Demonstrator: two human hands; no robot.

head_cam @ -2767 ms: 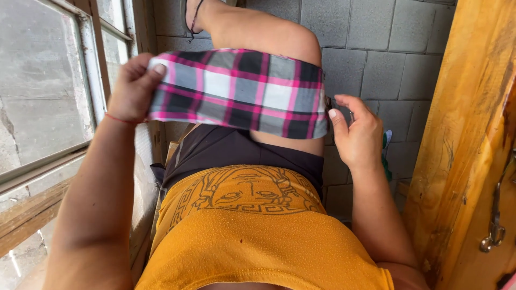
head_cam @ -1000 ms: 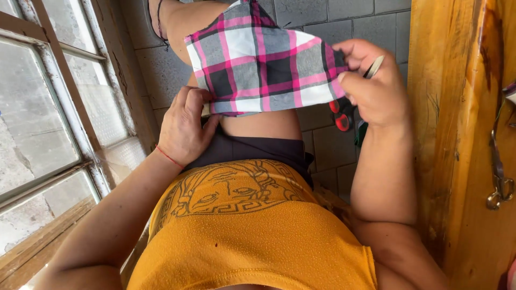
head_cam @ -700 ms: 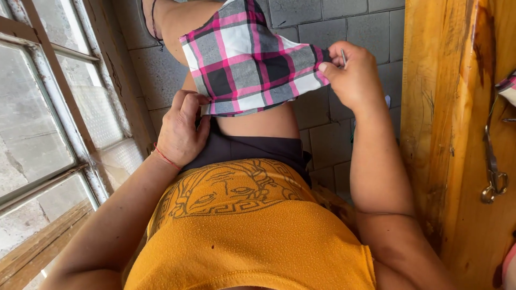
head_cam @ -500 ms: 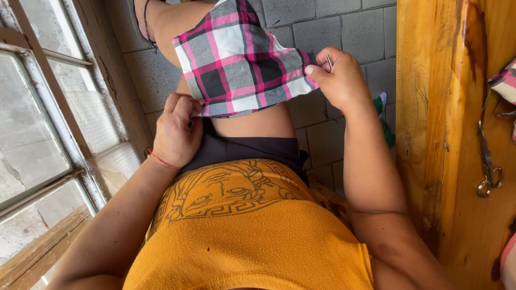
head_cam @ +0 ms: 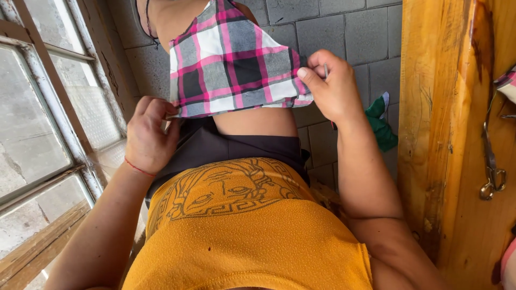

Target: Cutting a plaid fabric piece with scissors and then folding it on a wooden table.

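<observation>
A: Item status?

B: Plaid cloth (head_cam: 236,62), pink/grey/white/black checks, held up over the person's raised knee, above the lap. Top edge cut off by frame; can't tell how far it runs.

A: Hands?

B: 2 in view, well apart, 1 at each lower corner. Right hand (head_cam: 334,88) closed, thumb and fingers pinching the cloth's right edge. A thin pale sliver shows between the fingertips; too small to identify. Left hand (head_cam: 148,134) curled at the lower-left corner, fingertips at the hem. Whether it grips or only touches the cloth, can't tell: fingers hide the contact. Red string (head_cam: 138,167) on that wrist.

A: Below the cloth?

B: Bare leg, dark shorts (head_cam: 236,147), then orange shirt (head_cam: 242,231) w/ line-drawn face print. Lower shirt cut off.

A: Surroundings?

B: Grey tile wall (head_cam: 344,27) behind. Window (head_cam: 37,123) w/ worn frame, left; glass cloudy, nothing legible outside. Wooden post (head_cam: 446,134) right, w/ metal clasp (head_cam: 492,182) hanging. Green cloth scrap (head_cam: 382,126) behind right forearm, partly hidden.
</observation>
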